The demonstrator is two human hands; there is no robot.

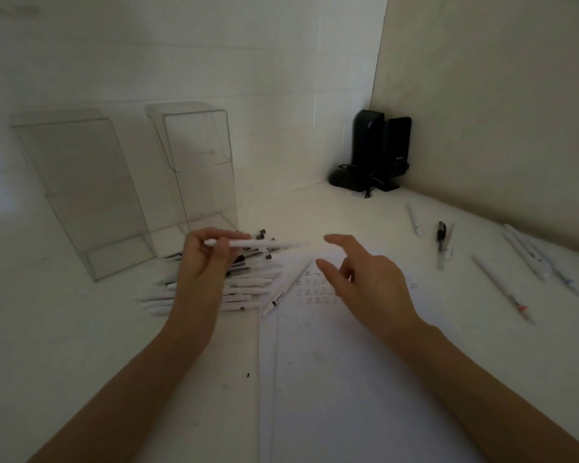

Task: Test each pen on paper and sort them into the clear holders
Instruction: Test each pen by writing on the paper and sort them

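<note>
Pens lie in a loose heap (244,289) on the tabletop (81,345), left of its middle and just in front of the two clear holders. My left grip (204,262) is raised above that heap. Its fingers and thumb are curled round one white pen (248,243), which I hold roughly level, with the long end sticking out to the right past my fingers. My right grip (365,279) holds nothing. It hangs wide over the paper (331,379), fingers relaxed and spread, the thumb and forefinger reaching toward the held pen without touching it.

The paper lies in the middle of the tabletop and runs down to the near edge. Rows of small written marks (318,290) sit at its far end, partly hidden under my right grip. A loose pen with a dark band (274,302) lies slanted at the paper's left edge, just beside the heap.

The left holder (84,192) and the right holder (201,168) stand upright side by side along the far edge, against the wall.

More pens lie toward the right edge, well apart from the heap: a pale pen (414,218), a black-capped pen (442,242), a thin pen with red near its tip (502,289), and a small cluster (535,259) nearest the edge. A black device (378,152) with a cable stands in the far right corner.
</note>
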